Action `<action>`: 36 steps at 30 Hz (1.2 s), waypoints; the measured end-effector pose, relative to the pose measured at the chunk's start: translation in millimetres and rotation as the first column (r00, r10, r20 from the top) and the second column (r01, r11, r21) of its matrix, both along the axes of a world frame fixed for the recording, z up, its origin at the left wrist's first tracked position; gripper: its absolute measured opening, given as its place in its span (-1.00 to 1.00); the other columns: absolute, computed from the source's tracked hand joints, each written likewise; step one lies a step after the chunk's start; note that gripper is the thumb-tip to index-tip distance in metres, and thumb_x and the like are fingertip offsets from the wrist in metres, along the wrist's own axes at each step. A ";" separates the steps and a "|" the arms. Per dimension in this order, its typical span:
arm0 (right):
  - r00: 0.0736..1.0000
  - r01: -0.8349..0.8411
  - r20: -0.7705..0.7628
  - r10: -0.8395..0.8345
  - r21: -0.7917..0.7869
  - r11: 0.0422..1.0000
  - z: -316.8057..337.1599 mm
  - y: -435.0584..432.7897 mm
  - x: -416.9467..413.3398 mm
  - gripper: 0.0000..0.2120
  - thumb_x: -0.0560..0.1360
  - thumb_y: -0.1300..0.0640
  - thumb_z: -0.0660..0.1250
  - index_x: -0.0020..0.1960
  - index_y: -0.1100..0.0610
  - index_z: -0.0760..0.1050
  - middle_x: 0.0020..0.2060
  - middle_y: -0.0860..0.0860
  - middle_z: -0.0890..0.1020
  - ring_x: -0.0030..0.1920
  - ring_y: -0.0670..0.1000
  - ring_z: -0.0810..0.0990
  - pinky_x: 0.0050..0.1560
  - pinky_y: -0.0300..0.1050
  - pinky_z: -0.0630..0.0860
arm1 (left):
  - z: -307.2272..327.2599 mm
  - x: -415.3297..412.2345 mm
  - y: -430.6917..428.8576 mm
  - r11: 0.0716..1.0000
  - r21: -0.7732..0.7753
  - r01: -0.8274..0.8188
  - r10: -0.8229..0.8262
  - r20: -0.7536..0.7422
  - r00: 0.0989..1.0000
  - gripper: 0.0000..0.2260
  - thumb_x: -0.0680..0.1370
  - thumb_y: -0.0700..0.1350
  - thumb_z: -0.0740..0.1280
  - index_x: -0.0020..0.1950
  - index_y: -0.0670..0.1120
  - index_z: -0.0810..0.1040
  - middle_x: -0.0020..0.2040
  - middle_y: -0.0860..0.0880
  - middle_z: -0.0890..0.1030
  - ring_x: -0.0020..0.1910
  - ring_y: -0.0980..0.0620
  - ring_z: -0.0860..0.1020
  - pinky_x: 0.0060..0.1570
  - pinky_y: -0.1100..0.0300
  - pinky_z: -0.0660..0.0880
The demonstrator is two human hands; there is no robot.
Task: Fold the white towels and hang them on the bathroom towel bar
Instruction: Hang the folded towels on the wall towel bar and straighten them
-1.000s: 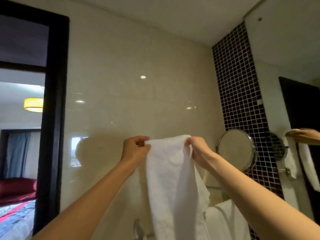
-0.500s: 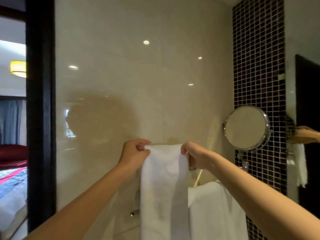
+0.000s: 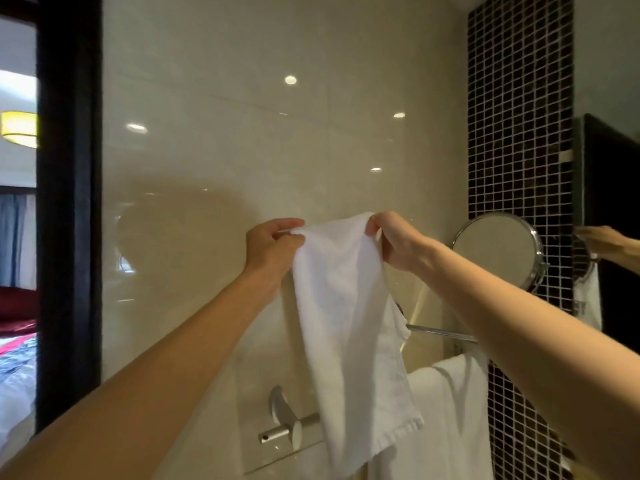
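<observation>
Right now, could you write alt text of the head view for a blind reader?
The left hand and the right hand each pinch a top corner of a white towel held up before a beige wall. A metal bar shows behind its lower part; a second towel hangs lower right, under a round mirror.

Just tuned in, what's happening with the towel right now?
A person holds a white towel up in front of the beige wall, the left hand pinching one top corner and the right hand the other. It hangs loose, its lower end passing in front of the metal towel bar, not yet draped over it. A second white towel already hangs lower right, below the round mirror.
</observation>
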State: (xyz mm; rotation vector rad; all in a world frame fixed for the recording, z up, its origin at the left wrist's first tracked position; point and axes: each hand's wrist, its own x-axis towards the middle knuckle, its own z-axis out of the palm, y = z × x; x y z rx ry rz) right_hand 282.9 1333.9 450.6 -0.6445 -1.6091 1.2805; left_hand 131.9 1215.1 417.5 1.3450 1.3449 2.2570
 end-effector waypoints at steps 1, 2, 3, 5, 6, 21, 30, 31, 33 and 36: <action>1.000 -0.005 -0.014 0.005 0.007 1.000 5.3 0.8 -0.7 -0.79 0.36 0.34 0.10 -0.04 0.25 0.40 -0.13 0.18 0.49 -0.14 0.16 0.48 -0.08 -0.07 0.43 | 5.0 0.5 -0.3 1.000 0.017 -0.011 0.011 -0.010 1.000 -0.75 0.41 -0.41 0.35 -0.09 -0.08 0.64 -0.31 0.01 0.58 -0.39 0.18 0.56 -0.37 0.40 0.46; 1.000 -0.014 -0.024 0.015 0.012 1.000 9.3 1.3 -2.0 -0.79 0.35 0.33 0.09 -0.07 0.25 0.42 -0.16 0.17 0.50 -0.17 0.16 0.49 -0.09 -0.08 0.45 | 9.1 1.0 -0.7 0.999 0.032 -0.018 0.018 -0.015 1.000 -0.75 0.41 -0.42 0.35 -0.08 -0.10 0.64 -0.33 0.03 0.57 -0.44 0.23 0.54 -0.40 0.44 0.43; 0.999 -0.022 -0.031 0.022 0.014 1.000 11.3 2.2 -3.0 -0.80 0.34 0.33 0.09 -0.09 0.24 0.43 -0.18 0.17 0.52 -0.18 0.15 0.51 -0.07 -0.08 0.46 | 12.0 1.4 -1.2 0.999 0.040 -0.020 0.020 -0.013 1.000 -0.75 0.41 -0.42 0.35 -0.07 -0.11 0.64 -0.34 0.03 0.57 -0.45 0.25 0.53 -0.42 0.46 0.43; 0.999 -0.023 -0.049 0.024 0.008 1.000 10.1 7.0 -5.6 -0.76 0.34 0.32 0.10 -0.05 0.24 0.44 -0.16 0.17 0.54 -0.14 0.16 0.52 -0.01 -0.07 0.47 | 15.4 2.3 -2.4 0.999 0.041 -0.007 0.007 0.005 1.000 -0.75 0.41 -0.42 0.34 -0.06 -0.11 0.64 -0.32 0.01 0.58 -0.40 0.20 0.54 -0.42 0.44 0.44; 0.998 -0.022 -0.062 0.022 0.001 1.000 6.9 10.2 -7.5 -0.74 0.34 0.32 0.10 -0.01 0.25 0.44 -0.12 0.17 0.54 -0.11 0.16 0.52 -0.01 -0.06 0.47 | 16.0 2.8 -2.5 0.999 0.039 0.007 -0.008 0.024 1.000 -0.74 0.41 -0.43 0.33 -0.08 -0.10 0.63 -0.30 -0.01 0.59 -0.38 0.15 0.55 -0.41 0.42 0.46; 0.951 -0.005 0.296 0.089 -0.272 0.962 -91.1 29.7 12.2 -0.83 0.41 0.28 0.06 -0.29 0.24 0.39 -0.39 0.15 0.50 -0.39 0.11 0.50 -0.35 -0.20 0.42 | -55.7 16.6 12.1 0.959 -0.218 0.183 -0.081 0.409 0.909 -0.74 0.41 -0.45 0.29 -0.17 -0.11 0.61 -0.24 -0.15 0.55 -0.22 -0.10 0.53 -0.25 0.15 0.49; 0.851 -0.013 0.497 0.171 -0.306 0.952 -127.0 34.6 26.0 -0.92 0.49 0.25 0.09 -0.16 0.19 0.33 -0.32 0.08 0.39 -0.33 0.03 0.40 -0.30 -0.15 0.36 | -116.9 11.5 18.6 0.907 -0.379 0.185 -0.012 0.415 0.910 -0.77 0.43 -0.39 0.37 -0.15 -0.05 0.57 -0.07 -0.15 0.61 -0.08 -0.13 0.56 -0.32 0.18 0.44; 0.848 -0.016 0.498 0.180 -0.316 0.949 -130.5 36.6 27.6 -0.93 0.50 0.24 0.10 -0.14 0.20 0.33 -0.31 0.08 0.40 -0.32 0.03 0.41 -0.29 -0.16 0.38 | -122.6 9.8 18.8 0.899 -0.398 0.185 -0.008 0.406 0.914 -0.77 0.43 -0.38 0.38 -0.14 -0.04 0.57 -0.05 -0.14 0.61 -0.03 -0.14 0.58 -0.27 0.15 0.46; 0.848 -0.015 0.494 0.190 -0.336 0.942 -136.8 39.0 30.2 -0.93 0.51 0.22 0.12 -0.10 0.22 0.35 -0.30 0.08 0.43 -0.33 0.02 0.45 -0.31 -0.15 0.42 | -132.5 7.2 18.1 0.885 -0.424 0.191 -0.005 0.401 0.916 -0.78 0.42 -0.37 0.39 -0.12 -0.04 0.58 -0.05 -0.13 0.63 0.00 -0.14 0.59 -0.20 0.12 0.47; 0.867 -0.011 0.459 0.194 -0.372 0.928 -145.6 41.8 32.3 -0.92 0.50 0.23 0.16 -0.05 0.23 0.38 -0.26 0.10 0.47 -0.32 0.03 0.49 -0.31 -0.12 0.45 | -144.6 3.5 16.0 0.879 -0.445 0.171 0.015 0.384 0.923 -0.79 0.43 -0.36 0.40 -0.14 -0.04 0.57 -0.12 -0.11 0.63 -0.10 -0.09 0.59 -0.25 0.15 0.45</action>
